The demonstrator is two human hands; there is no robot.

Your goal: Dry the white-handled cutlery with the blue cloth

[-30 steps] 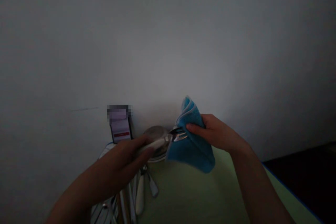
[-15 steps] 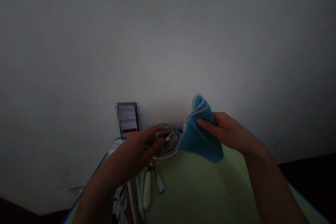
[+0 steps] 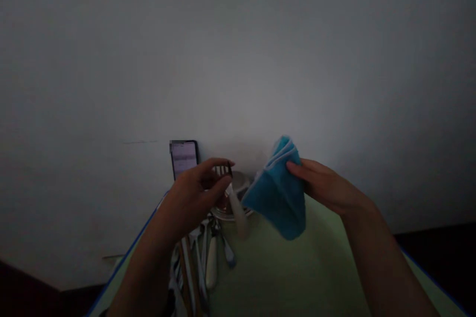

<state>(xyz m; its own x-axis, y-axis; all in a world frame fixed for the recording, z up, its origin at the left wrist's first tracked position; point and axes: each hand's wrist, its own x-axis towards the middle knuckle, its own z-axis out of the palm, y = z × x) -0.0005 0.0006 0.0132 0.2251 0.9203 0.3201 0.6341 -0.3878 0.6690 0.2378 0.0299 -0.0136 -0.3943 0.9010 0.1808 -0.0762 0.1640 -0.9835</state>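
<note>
My left hand [image 3: 195, 190] pinches a fork [image 3: 238, 210] near its head between thumb and fingers. The tines point up and the pale handle, slightly blurred, hangs down toward the table. In my right hand [image 3: 325, 181] is a folded blue cloth [image 3: 278, 198] with a light edge, gripped between the thumb on top and fingers hidden behind. The cloth's left corner comes close to the fork handle, with no clear contact. Behind the fork stands a round, shiny metal dish [image 3: 222, 217], partly covered by my left hand and the cloth.
Several pieces of cutlery lie on the green table [image 3: 275, 277], among them a white-handled one [image 3: 211, 262] and a small utensil [image 3: 228, 252]. A phone [image 3: 185, 158] leans against the pale wall [image 3: 238, 59] at the back. Blue edging [image 3: 122, 260] borders the table.
My left hand has lifted up and slightly left from the dish, and a fork now shows in it. The blue cloth in my right hand has shifted a little left.
</note>
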